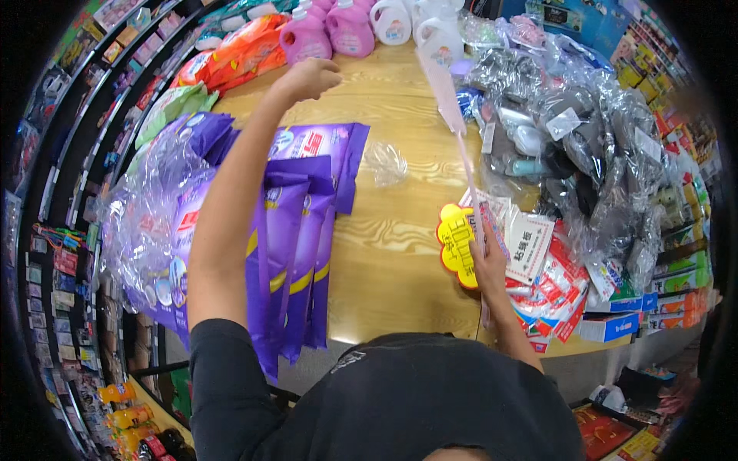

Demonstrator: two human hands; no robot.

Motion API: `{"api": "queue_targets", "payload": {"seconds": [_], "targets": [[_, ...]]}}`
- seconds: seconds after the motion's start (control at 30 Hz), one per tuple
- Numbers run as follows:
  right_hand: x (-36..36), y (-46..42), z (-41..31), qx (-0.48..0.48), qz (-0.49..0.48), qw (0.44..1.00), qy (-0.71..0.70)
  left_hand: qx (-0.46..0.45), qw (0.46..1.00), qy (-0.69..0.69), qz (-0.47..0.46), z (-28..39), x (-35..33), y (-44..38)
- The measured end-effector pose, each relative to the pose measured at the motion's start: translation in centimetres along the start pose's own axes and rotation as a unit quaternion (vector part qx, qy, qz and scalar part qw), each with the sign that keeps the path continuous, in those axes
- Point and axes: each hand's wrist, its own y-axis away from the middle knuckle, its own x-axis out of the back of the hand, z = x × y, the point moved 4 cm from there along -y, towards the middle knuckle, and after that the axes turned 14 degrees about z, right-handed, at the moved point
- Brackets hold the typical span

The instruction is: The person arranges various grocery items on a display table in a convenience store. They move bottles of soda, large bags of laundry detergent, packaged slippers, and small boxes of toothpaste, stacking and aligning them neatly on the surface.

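My left hand [311, 79] is raised over the far part of the wooden table [398, 236], near the pink detergent bottles [305, 37]. Its fingers are loosely bent and apart, with nothing visible in them. My right hand [491, 262] grips the thin handle of a pink plastic fly swatter [444, 95], whose flat head points away from me. A yellow, red-edged price card [456, 245] sits at that hand's thumb; whether I hold it too is unclear. Purple detergent bags [288, 242] lie beneath my left forearm. White printed packets [527, 248] lie just beyond my right hand.
Plastic-wrapped slippers [576, 144] are heaped along the right side. Red-and-white packets [550, 294] and blue boxes [611, 327] lie near the front right edge. Orange bags [236, 55] and white jugs [392, 23] stand at the back. A crumpled clear wrapper [387, 164] lies mid-table. Stocked shelves [75, 190] line the left.
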Motion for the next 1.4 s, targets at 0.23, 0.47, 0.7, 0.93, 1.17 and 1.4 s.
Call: {"api": "queue_targets", "payload": {"seconds": [0.23,0.47,0.7,0.93,1.17,1.4], "targets": [[0.5,2.8,-0.5,-0.154,0.023,0.986,-0.06,-0.025,0.996,-0.071,0.054,-2.8,-22.9,4.8],[10.3,11.6,0.1,-0.193,0.089,0.977,0.027,0.016,0.994,-0.106,-0.006,-5.6,-31.8,9.4],[16.5,17.9,3.3,-0.233,0.197,0.952,0.014,-0.067,0.991,-0.111,0.021,-4.3,-32.4,7.5],[15.7,14.6,3.3,-0.165,0.242,0.953,-0.072,-0.329,0.9,0.284,0.017,19.6,-26.5,11.6],[10.8,9.8,1.0,-0.173,0.078,0.977,-0.095,-0.318,0.913,0.02,-0.255,15.8,-18.2,16.0],[6.1,4.2,0.7,-0.044,-0.041,0.998,0.02,-0.237,0.963,-0.102,-0.081,7.3,0.8,24.4]]}}
